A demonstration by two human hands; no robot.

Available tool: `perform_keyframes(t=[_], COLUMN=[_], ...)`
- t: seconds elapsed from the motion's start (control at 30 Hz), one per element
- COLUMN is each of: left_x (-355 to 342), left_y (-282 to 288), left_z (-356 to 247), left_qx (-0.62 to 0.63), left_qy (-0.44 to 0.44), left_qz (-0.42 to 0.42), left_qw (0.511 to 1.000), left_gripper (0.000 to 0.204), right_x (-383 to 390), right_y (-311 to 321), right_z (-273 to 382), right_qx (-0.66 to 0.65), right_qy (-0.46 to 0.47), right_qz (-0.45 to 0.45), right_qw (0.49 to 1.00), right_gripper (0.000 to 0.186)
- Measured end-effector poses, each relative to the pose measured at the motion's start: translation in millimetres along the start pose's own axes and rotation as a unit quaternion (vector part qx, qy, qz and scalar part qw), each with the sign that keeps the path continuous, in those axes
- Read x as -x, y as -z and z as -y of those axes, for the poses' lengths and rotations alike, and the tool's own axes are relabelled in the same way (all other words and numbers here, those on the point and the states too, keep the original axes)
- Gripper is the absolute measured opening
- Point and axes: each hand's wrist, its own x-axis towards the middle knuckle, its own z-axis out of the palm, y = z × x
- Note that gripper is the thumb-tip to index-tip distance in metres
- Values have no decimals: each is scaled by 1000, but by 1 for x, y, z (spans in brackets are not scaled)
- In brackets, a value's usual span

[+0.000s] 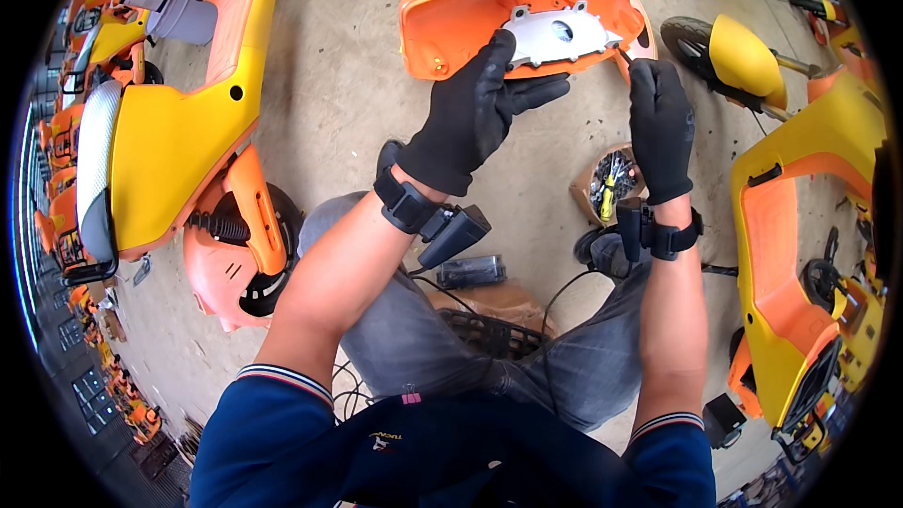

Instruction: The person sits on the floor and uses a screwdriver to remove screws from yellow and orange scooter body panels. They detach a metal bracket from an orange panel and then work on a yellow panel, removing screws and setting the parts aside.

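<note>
In front of me is a curved orange body panel (451,14), its hollow inner side toward me. A silver-grey cover plate (564,36) with a round opening and several lugs lies against that inner side. My gloved left hand (475,108) grips the panel's near edge, the thumb up beside the plate and the other fingers stretched along the lower edge. My right hand (660,118), also in a black glove, is closed around a thin dark-shafted tool (625,55). The tool's tip is by the plate's right corner; its handle is hidden in my fist.
Below my right hand, a cardboard box (591,190) holds small hardware and a yellow-handled tool (609,196). Yellow-and-orange scooters stand at left (174,150) and right (771,254). A front wheel (691,42) is at upper right. Cables and a black crate (494,334) lie between my legs.
</note>
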Motion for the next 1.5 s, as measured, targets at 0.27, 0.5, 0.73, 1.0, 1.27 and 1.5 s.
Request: perform_keyframes(t=[0.27,0.5,0.73,1.0,1.27,1.5], left_x=[3,3,0,4,-2,-1], left_y=[4,-1,-6,6,-4,0], left_z=[1,8,0,12,9,11], left_qx=[-38,-32,60,-63,71,86], left_qy=[10,-34,45,-31,57,59], left_qz=[3,-8,-21,40,-34,-25], left_qw=[999,999,997,997,995,994], left_gripper=[37,44,43,43,50,49], right_x=[-3,1,-1,-3,-1,-3], right_y=[4,6,1,1,8,5], right_z=[0,6,7,26,6,1], right_qx=[-437,-499,-212,-248,-354,-274], right_qy=[-332,-394,-174,-264,-316,-247], right_qz=[59,111,25,-3,56,13], right_qw=[834,764,961,932,879,929], right_gripper=[34,45,24,30,32,21])
